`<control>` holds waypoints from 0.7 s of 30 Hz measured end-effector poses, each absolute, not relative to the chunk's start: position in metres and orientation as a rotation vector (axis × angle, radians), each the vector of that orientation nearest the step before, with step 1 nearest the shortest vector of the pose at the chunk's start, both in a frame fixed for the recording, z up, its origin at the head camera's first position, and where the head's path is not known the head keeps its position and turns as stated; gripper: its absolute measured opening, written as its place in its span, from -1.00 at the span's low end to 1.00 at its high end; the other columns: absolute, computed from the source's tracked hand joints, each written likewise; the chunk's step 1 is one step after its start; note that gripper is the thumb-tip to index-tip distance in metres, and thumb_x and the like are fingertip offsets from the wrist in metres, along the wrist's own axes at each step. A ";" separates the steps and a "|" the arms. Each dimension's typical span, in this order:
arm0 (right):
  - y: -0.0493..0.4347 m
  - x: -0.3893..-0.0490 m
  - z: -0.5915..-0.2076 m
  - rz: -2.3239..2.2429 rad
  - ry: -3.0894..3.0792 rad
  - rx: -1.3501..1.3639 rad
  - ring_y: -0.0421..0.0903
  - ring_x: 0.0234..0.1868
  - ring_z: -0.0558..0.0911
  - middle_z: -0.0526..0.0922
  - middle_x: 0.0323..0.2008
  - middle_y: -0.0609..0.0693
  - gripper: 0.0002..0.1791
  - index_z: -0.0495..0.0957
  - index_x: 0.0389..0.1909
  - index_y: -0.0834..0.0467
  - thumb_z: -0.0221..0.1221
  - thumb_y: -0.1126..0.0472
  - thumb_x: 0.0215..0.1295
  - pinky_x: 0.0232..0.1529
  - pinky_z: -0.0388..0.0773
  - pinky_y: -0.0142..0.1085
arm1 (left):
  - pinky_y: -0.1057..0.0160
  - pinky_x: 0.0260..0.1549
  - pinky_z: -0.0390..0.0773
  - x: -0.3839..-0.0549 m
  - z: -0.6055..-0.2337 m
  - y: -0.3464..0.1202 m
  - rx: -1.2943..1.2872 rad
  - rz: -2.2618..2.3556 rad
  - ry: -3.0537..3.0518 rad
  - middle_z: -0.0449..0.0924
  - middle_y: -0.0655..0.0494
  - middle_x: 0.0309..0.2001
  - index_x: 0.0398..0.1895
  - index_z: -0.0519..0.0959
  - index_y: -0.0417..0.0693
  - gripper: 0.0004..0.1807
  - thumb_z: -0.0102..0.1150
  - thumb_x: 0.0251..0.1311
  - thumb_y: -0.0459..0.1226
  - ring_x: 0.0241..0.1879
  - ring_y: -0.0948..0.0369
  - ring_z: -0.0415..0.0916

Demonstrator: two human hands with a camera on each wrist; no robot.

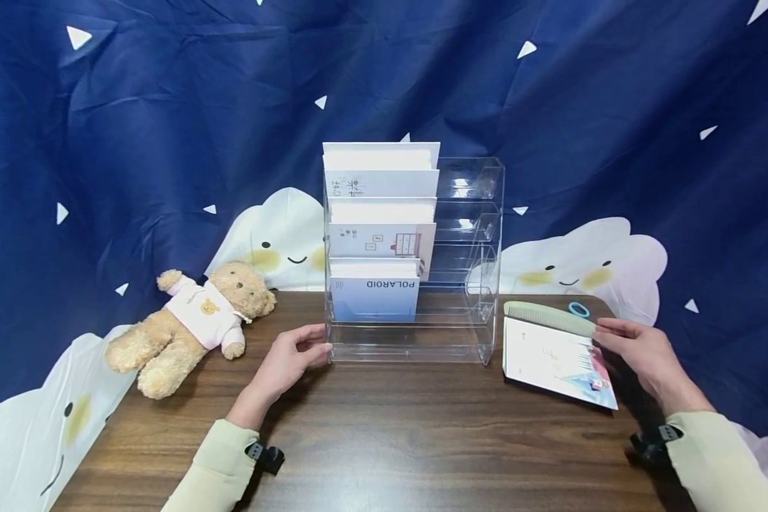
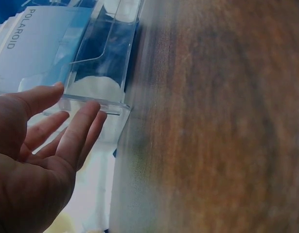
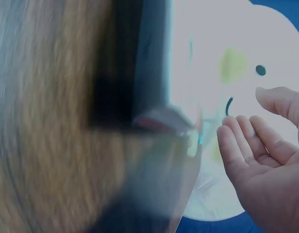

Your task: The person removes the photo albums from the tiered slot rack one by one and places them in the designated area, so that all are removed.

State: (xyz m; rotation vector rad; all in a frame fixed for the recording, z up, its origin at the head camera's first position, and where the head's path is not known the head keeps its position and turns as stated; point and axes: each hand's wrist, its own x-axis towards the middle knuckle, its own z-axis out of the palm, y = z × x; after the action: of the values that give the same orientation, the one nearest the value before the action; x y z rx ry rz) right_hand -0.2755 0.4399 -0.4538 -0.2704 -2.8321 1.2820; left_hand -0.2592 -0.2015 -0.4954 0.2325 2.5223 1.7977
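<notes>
Left hand: the left hand (image 1: 292,360) is held with fingers extended and spread at the lower near corner of the rack; whether the plastic is touched or only bracketed cannot be told.
Rack: the rack (image 1: 406,353) is placed directly to the right of the left hand's fingertips and well to the left of the right hand; it is made of clear, glossy plastic, stepped in tiers.
Rack contents: three tiers are filled on the side nearest the left hand: a blue-and-white POLAROID set (image 1: 374,299) lowest, cards with a furniture drawing (image 1: 380,240) above, pale cards (image 1: 380,183) at the top.
Right hand: the right hand (image 1: 643,359) is held open, fingers loosely bent, nothing gripped.
Printed cards: the white, flat, rectangular printed cards (image 1: 550,359), marked with blue and pink artwork, are laid just left of the right hand.
Comb: the pale green toothed comb (image 1: 547,317) is set with one end by the right fingertips.
Blue ring: the smooth blue ring (image 1: 579,309) is seen just beyond the right hand.
Teddy bear: the fuzzy, white-shirted teddy bear (image 1: 192,320) is laid left of and beyond the left hand.
Worktop: the wood-grained worktop (image 1: 422,434) is spread beneath both hands.
</notes>
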 end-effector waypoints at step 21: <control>0.347 -0.264 -0.408 1.766 -2.449 0.137 -0.59 -0.03 0.73 0.83 -0.10 -0.54 -0.71 0.74 0.21 -0.11 0.39 0.23 0.58 -0.04 0.64 -0.77 | 0.38 0.04 0.90 -0.258 -0.494 -0.202 0.229 1.819 2.495 0.70 -0.36 0.36 0.51 0.55 -0.35 -0.45 0.39 0.54 -0.37 0.20 -0.03 0.78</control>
State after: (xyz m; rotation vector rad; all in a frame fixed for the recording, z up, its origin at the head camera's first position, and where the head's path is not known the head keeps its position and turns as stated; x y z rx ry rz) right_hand -0.2638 0.3473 -0.4082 0.1372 -2.4486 1.7663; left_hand -0.2578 -0.2020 -0.4937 0.2293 2.4950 1.8193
